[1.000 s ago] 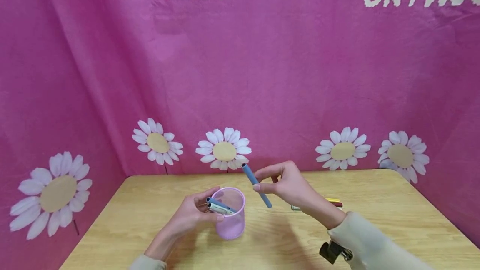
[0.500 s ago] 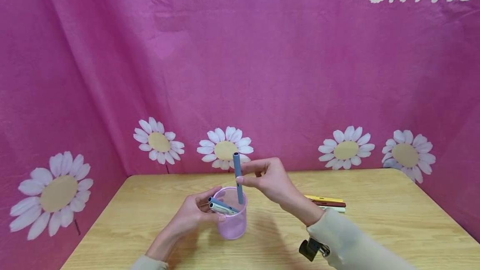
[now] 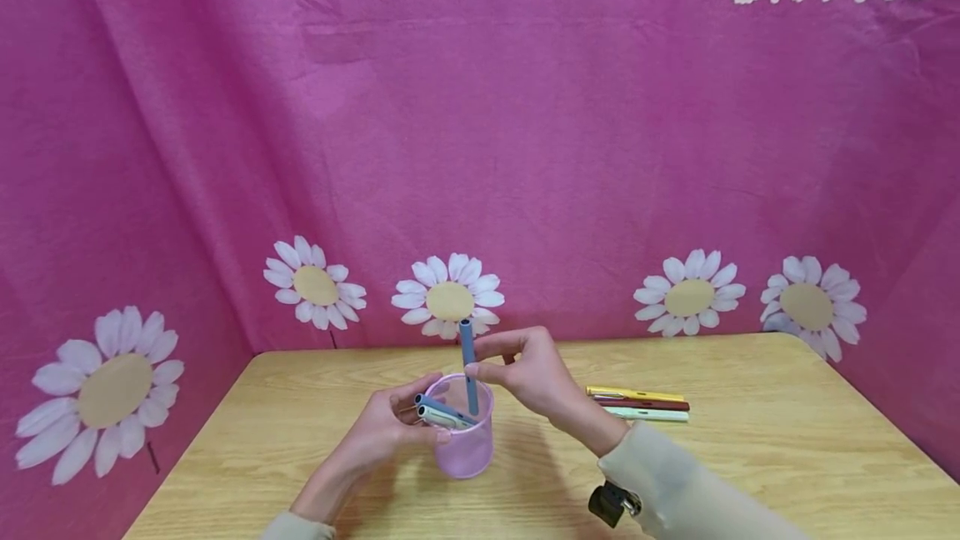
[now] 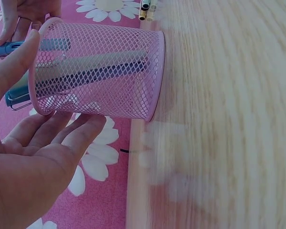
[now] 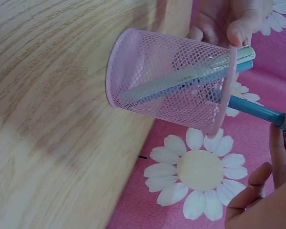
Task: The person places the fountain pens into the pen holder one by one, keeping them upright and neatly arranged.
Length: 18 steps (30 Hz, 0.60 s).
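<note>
A pink mesh pen cup [image 3: 465, 455] stands upright on the wooden table. My left hand [image 3: 384, 430] holds it at the left side of its rim, thumb in front and fingers behind. Inside, a whitish pen [image 3: 442, 418] and a blue-grey pen [image 3: 432, 403] lean together toward that hand. Between thumb and fingertips, my right hand [image 3: 534, 375] pinches another blue pen [image 3: 468, 348], nearly upright over the opening. In the right wrist view, the lower end of this blue pen [image 5: 257, 110] is just inside the rim, well above the bottom of the cup.
Right of the cup, a yellow pen [image 3: 645, 395], a dark red pen [image 3: 654, 406] and a pale green pen [image 3: 660, 416] lie side by side on the table [image 3: 780, 457]. A pink curtain [image 3: 555, 148] printed with daisies hangs behind and at the sides.
My right hand has carried the blue pen left to the cup, turned it from slanted to nearly upright and lowered its end past the rim. My left hand stays on the cup.
</note>
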Each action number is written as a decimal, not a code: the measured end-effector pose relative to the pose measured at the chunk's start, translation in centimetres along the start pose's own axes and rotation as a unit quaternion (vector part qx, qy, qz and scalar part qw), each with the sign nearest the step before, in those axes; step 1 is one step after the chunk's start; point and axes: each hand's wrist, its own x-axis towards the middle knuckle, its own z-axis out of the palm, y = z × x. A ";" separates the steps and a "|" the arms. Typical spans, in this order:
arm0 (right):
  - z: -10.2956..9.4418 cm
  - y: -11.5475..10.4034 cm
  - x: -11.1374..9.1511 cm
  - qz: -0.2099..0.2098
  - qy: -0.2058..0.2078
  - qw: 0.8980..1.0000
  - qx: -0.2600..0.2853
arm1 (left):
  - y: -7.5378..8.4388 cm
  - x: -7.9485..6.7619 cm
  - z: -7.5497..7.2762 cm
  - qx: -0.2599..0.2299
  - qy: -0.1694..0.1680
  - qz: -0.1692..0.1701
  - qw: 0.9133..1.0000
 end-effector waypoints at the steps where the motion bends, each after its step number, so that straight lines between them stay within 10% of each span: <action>1: 0.0 0.0 0.0 0.001 -0.002 1.000 -0.003 | 0.0 0.0 0.0 0.002 0.002 -0.002 1.000; 18: 0.8 1.6 -0.9 -0.016 -0.034 0.999 -0.015 | 0.0 0.0 0.1 0.010 0.002 0.003 1.000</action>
